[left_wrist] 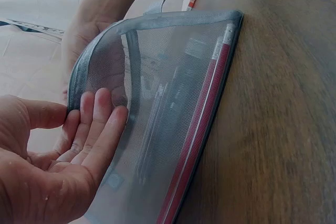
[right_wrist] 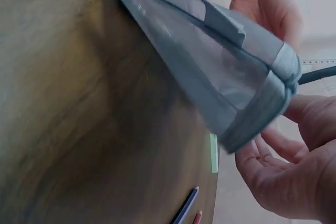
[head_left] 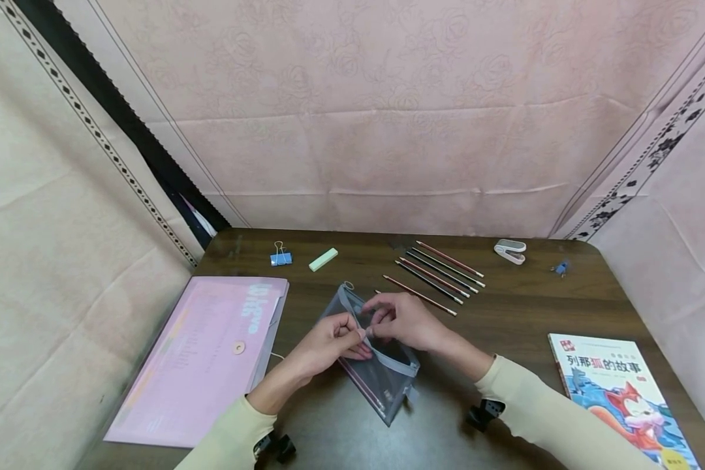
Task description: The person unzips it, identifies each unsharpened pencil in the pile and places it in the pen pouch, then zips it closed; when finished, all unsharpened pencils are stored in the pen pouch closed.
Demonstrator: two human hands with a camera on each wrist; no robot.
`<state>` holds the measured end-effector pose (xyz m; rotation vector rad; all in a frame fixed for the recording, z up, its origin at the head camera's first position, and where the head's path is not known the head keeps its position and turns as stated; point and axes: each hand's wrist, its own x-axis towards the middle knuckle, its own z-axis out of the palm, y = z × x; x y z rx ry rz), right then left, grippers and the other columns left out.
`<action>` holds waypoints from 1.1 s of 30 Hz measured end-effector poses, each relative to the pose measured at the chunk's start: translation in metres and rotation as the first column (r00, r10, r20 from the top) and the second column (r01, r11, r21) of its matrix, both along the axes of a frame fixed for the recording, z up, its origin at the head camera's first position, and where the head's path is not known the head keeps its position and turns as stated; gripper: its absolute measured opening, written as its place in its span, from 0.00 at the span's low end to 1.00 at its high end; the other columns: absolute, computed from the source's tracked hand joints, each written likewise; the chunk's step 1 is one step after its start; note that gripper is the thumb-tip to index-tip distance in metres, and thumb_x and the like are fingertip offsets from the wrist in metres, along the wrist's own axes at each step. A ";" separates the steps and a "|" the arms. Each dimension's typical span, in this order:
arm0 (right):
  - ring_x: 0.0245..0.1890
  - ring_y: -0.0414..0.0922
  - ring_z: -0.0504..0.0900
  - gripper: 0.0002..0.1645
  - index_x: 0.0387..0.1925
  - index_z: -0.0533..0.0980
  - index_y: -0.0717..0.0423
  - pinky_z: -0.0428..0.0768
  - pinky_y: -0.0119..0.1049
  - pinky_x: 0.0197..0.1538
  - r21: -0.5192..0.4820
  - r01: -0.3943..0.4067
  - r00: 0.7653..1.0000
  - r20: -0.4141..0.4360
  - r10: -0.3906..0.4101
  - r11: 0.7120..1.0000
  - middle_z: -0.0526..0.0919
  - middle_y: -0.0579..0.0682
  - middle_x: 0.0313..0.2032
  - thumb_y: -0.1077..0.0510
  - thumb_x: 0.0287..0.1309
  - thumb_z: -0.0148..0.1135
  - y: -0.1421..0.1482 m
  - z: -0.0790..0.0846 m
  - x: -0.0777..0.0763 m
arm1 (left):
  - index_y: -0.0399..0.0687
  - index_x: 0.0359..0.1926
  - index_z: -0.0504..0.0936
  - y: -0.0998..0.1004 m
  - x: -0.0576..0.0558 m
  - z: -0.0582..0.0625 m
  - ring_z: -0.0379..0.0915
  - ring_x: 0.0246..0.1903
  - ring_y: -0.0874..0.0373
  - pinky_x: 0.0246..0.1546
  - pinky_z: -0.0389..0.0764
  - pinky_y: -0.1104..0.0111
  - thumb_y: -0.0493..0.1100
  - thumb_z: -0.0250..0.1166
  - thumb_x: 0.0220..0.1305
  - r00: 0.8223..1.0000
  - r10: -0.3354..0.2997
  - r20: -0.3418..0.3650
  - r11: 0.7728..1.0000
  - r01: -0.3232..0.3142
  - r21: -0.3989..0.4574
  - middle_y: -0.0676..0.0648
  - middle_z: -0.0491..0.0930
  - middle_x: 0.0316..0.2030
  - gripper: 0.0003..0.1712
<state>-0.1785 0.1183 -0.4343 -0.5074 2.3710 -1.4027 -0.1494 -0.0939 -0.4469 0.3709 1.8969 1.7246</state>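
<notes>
A grey mesh zip pouch (head_left: 378, 385) is held tilted above the table, its zippered mouth gaping. My left hand (head_left: 331, 343) pinches the rim of the mouth between thumb and fingers, the other fingers lying along the mesh in the left wrist view. From the opposite side my right hand (head_left: 405, 320) grips the rim near the zipper, thumb and fingers bent around the edge; the pouch hides part of its fingers in the right wrist view. Two red pencils (left_wrist: 202, 114) show through the mesh along one side of the pouch.
Several pencils (head_left: 437, 271) lie behind the pouch. Along the back are a blue binder clip (head_left: 281, 258), a pale green eraser (head_left: 323, 259), a white stapler (head_left: 510, 250) and a small blue item (head_left: 561, 268). A pink folder (head_left: 200, 365) lies left, a picture book (head_left: 623, 398) right.
</notes>
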 end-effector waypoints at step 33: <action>0.38 0.49 0.85 0.18 0.50 0.78 0.62 0.86 0.33 0.39 -0.428 0.378 0.895 -0.057 -0.441 0.821 0.84 0.62 0.42 0.59 0.58 0.66 0.098 -0.012 -0.086 | 0.37 0.42 0.72 -0.006 -0.001 -0.003 0.85 0.43 0.49 0.51 0.83 0.55 0.45 0.58 0.69 0.999 0.025 -0.026 0.999 -0.026 -0.019 0.40 0.84 0.42 0.14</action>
